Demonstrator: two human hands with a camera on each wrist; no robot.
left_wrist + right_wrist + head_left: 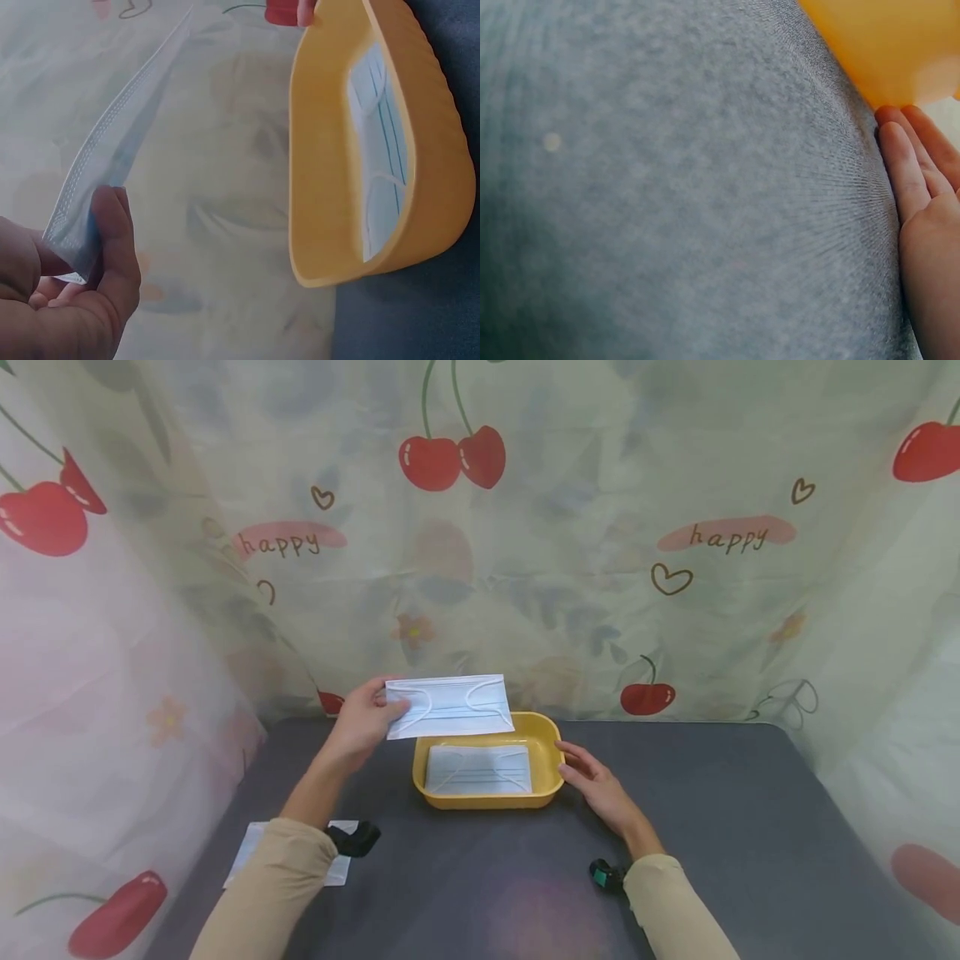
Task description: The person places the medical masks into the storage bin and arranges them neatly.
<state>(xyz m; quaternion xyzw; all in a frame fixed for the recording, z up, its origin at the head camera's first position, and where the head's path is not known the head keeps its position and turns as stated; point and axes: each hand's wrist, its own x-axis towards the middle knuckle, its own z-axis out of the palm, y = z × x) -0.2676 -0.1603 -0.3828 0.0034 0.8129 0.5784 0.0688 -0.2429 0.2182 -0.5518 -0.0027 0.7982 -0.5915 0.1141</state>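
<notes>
A cherry-printed curtain (pixel 570 568) hangs behind and to both sides of the hands, and under them lies a grey table (pixel 750 827). Between the two hands sits a yellow tray (pixel 553 777) with one face mask (pixel 480 770) lying flat inside it. The right hand (pixel 596 785) rests on the table just to the tray's right, fingers straight and relaxed, their tips touching the tray's outer wall (the right wrist view shows the contact). The left hand (pixel 363 720) is raised up and to the left of the tray, thumb and fingers pinching the left edge of a second face mask (pixel 450 706), which juts out from the hand above the tray's far rim, clear of it. Behind the left forearm, near the table's edge, more white masks (pixel 247 856) lie flat, partly hidden by the sleeve.
</notes>
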